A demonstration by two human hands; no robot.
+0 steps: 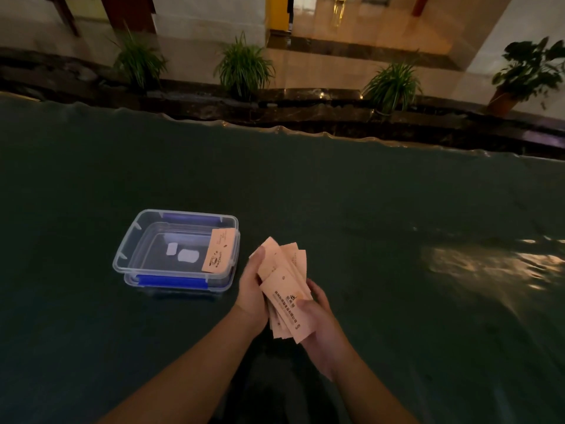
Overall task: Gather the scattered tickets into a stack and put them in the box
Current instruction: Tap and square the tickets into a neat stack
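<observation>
Both hands hold an uneven bundle of pale pink tickets (284, 280) above the dark table, just right of the box. My left hand (252, 289) grips the bundle's left side, thumb along its edge. My right hand (321, 322) holds the near end, thumb pressed on the top ticket. The tickets fan out at the far end. A clear plastic box (131, 240) with blue latches stands to the left of my hands. One single ticket (218, 250) leans inside the box against its right wall.
A dark green cloth (397, 240) covers the table, with a shiny wet-looking patch at the right. Beyond the far edge runs a dark ledge with several potted plants (243, 68) and a tiled floor.
</observation>
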